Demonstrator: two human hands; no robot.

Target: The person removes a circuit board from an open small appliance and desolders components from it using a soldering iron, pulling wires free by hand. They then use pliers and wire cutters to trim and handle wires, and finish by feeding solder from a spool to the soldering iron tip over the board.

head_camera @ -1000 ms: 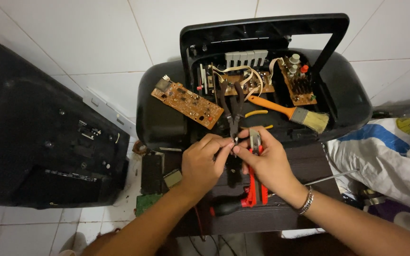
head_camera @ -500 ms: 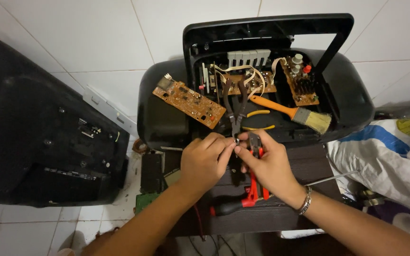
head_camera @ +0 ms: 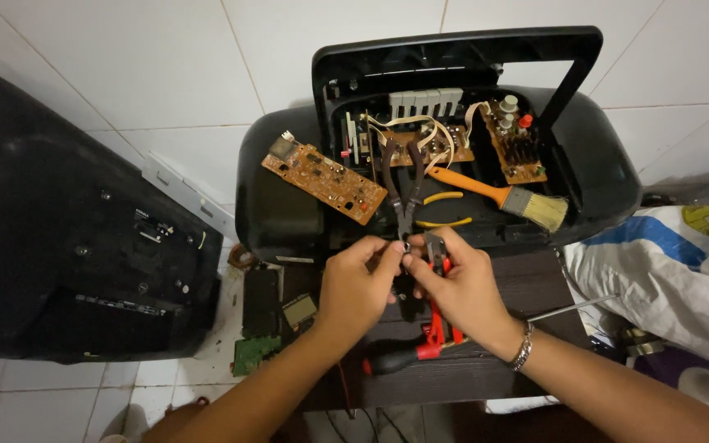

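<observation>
1. White tiled floor (head_camera: 166, 90) lay under everything; a flat black panel (head_camera: 67, 238) covered the left side, w/ striped blue-white cloth (head_camera: 666, 271) at right.
2. Centre: an opened black plastic case (head_camera: 453, 148) w/ handle frame up, guts exposed. Brown circuit board (head_camera: 322, 176) sat tilted on its left shoulder; a second board (head_camera: 519, 148) w/ knobs at upper right.
3. Orange-handled brush (head_camera: 498, 193) w/ pale bristles lay across the opening, just right of brown-handled pliers (head_camera: 404, 184), tips pointing down toward the hands.
4. Small part (head_camera: 404, 246), dark & tiny, too small to tell what, sat between both hands' fingertips, just below the plier tips, over a dark wooden board (head_camera: 535, 287).
5. Left hand (head_camera: 354, 287): fingers curled, thumb & forefinger pinched on the part.
6. Right hand (head_camera: 461, 291): likewise pinching from the other side; metal bracelet (head_camera: 523, 351) at wrist. It partly hid red-handled cutters (head_camera: 436, 324).
7. Red-black screwdriver (head_camera: 395, 357) lay below the hands; green board (head_camera: 252, 353) & small bits on the floor at left.
</observation>
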